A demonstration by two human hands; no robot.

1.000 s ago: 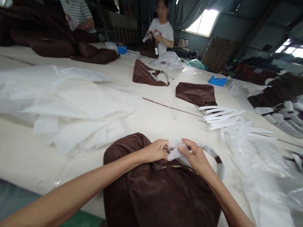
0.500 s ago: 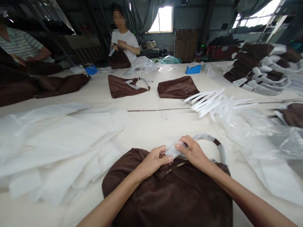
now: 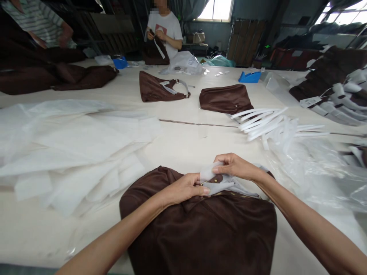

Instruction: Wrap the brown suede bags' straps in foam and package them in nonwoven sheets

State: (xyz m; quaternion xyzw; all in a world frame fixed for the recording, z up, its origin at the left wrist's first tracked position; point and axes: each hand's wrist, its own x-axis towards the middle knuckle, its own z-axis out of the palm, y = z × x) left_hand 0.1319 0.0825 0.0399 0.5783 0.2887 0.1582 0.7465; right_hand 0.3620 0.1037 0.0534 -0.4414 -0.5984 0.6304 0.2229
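A large dark brown bag lies on the white table just in front of me. My left hand pinches white wrapping paper at the bag's top, left of the zipper. Above and to the right, my right hand grips the upper edge of the same paper between thumb and fingers. Between the hands the paper is spread, and a brown strap end with a brass stud shows inside it. The rest of the wrapped strap runs right, partly behind my right wrist.
White paper sheets cover the table's left. White strips and clear plastic lie right. Beyond are two brown bags, a blue dispenser and stacked bags. Two people stand across the table.
The paper between my hands has opened, uncovering the studded strap end. My right hand has moved slightly up and right, and the strap's loop has dropped lower. The view has tilted down.
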